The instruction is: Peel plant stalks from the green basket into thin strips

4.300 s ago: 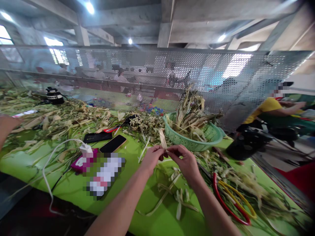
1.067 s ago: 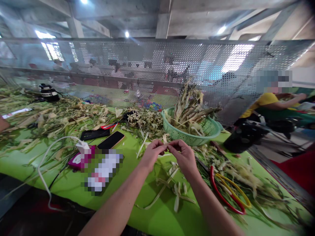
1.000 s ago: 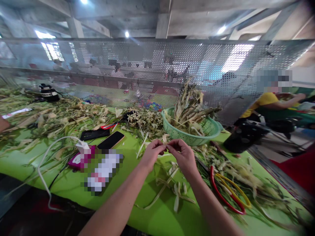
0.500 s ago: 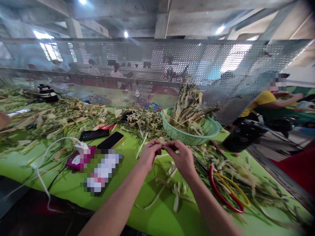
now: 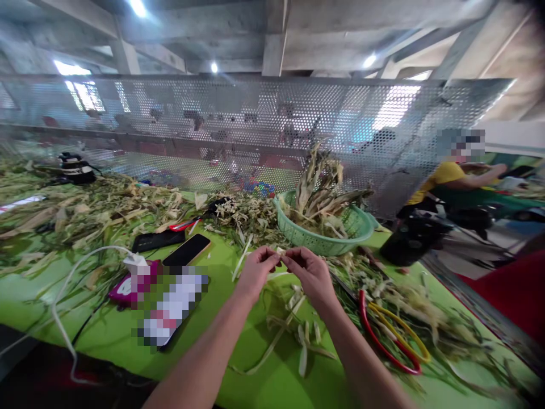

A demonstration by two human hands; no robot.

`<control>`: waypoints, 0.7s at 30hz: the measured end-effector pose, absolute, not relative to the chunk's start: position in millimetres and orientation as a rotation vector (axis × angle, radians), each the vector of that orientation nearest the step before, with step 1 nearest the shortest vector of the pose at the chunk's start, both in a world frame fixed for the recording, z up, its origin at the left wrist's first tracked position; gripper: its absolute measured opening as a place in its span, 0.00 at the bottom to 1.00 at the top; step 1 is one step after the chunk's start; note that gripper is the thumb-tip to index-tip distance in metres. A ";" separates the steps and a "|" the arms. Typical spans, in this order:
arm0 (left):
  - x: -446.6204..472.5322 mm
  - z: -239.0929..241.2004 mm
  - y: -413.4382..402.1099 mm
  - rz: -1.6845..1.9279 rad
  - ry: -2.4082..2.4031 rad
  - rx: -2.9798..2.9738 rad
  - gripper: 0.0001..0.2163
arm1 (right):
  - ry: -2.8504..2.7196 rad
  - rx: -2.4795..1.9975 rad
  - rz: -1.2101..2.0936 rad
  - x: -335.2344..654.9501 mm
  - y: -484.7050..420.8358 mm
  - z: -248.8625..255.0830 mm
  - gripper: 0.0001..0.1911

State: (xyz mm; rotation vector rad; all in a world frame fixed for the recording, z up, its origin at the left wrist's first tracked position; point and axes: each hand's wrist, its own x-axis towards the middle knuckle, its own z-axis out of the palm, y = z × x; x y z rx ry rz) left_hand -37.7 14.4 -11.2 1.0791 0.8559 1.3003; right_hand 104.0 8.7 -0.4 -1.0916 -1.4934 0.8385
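green tabletop [image 5: 255, 389] here, left hand [image 5: 254, 274] and right hand [image 5: 314, 277] both pinching a pale husk bit [image 5: 280, 250], probably light, papery, tears easily, so pinch edges

Concrete ceiling [image 5: 340, 23] above me, beams [image 5: 76, 17] and pillars [image 5: 126, 57] bare, three lamps [image 5: 214, 67] lit. Perforated metal partition [image 5: 242, 102] stands along the back of the green table [image 5: 272, 386]; bright window [image 5: 83, 95] far left, partly seen through it. Greyish floor [image 5: 481, 255] off right, beside something red [image 5: 511, 284], unclear.

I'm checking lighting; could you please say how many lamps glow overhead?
3: left lamp at top edge, middle lamp left of centre, right lamp right of centre; others may be hidden.
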 end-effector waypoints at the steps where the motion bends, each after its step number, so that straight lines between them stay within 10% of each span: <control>1: -36.9 -11.4 13.9 1.302 0.851 1.061 0.11 | -1.479 -1.089 0.838 104.0 8.4 0.0 0.16; 21: -34.1 -9.0 9.5 1.207 0.897 1.227 0.09 | -1.284 -1.061 0.874 104.7 8.0 -1.6 0.13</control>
